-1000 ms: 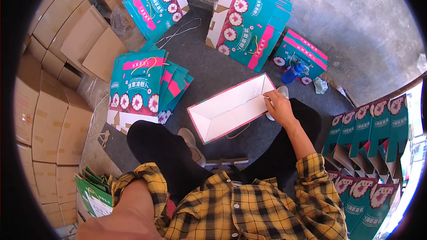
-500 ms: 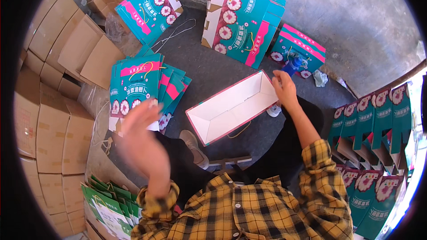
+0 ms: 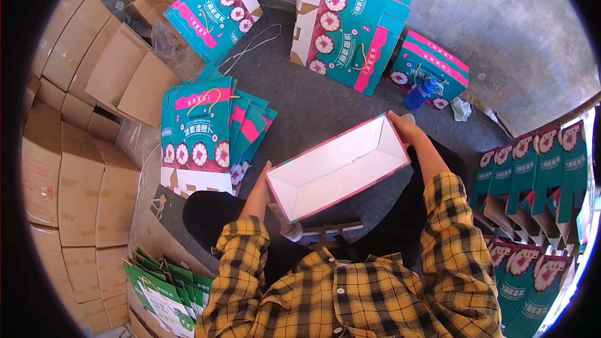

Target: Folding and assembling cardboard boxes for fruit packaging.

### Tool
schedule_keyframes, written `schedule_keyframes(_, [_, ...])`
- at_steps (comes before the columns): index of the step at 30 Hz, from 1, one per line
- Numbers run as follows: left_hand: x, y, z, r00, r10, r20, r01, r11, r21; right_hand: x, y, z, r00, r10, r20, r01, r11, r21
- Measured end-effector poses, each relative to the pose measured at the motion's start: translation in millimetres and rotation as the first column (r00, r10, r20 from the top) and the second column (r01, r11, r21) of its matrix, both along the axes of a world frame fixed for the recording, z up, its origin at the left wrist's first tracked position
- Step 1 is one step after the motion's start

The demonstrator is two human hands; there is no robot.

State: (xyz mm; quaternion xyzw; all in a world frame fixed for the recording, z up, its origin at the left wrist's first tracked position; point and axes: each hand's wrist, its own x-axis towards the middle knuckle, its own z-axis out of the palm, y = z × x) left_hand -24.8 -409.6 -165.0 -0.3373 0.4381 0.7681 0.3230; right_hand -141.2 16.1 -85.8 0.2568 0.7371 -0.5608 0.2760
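Observation:
An open-topped cardboard gift box (image 3: 338, 172), white inside with a dark red rim, is tilted in front of me over my lap. Its inside holds nothing. At its left end, my left hand (image 3: 257, 193) grips the outer wall, with most of the fingers hidden behind it. The far right corner is held by my right hand (image 3: 404, 128), whose fingers are partly out of sight. Left of the box, flat teal cartons (image 3: 199, 128) with pink bands and yellow cord handles lie in a fanned stack on the floor.
More flat cartons lean in a stack (image 3: 350, 31) at the back and in another pile (image 3: 215, 12) back left. A blue bottle (image 3: 420, 95) stands by a closed teal box (image 3: 432, 66). Brown cartons (image 3: 81, 175) line the left; formed teal boxes (image 3: 523, 166) stand right; green bags (image 3: 166, 291) lower left.
My left hand has come from above the flat cartons to the box's left end. My right hand has shifted its hold, and the box has moved slightly right and nearer me.

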Motion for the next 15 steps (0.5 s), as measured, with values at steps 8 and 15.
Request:
schedule_keyframes(8, [-12,12,4,1.000,-0.014,-0.010,0.015,0.996,0.093,1,36,-36,0.994,0.095,0.056,-0.068,0.926,-0.372])
schedule_keyframes(15, [-17,28,100,0.630,0.136,-0.764,-0.122,0.990,0.075,24,18,62,0.888,-0.144,-0.436,-0.031,0.929,-0.370])
